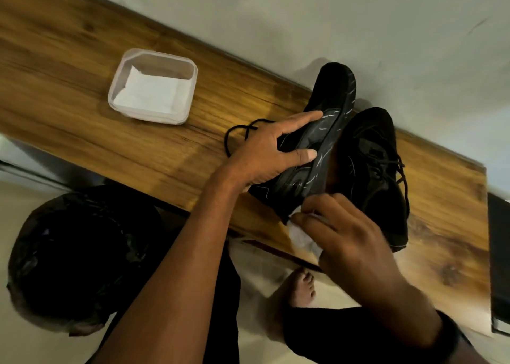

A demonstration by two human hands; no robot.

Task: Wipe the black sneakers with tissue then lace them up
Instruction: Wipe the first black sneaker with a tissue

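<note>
Holding the tipped black sneaker (pixel 335 101) on the wooden counter (pixel 132 148), the left grip (pixel 271 155) clasps its sole — the right grip (pixel 350 239) pinches a crumpled white tissue (pixel 302 239) against its near end.

Bare table (pixel 69 68) is lying open left of the tub (pixel 111 98) and between tub and lace (pixel 234 131). Right of the tub, the left hand (pixel 265 156) gripping the tipped shoe (pixel 328 101), the right hand (pixel 350 239) pinching tissue (pixel 303 239), and the second shoe (pixel 372 176) are crowding the table.
</note>
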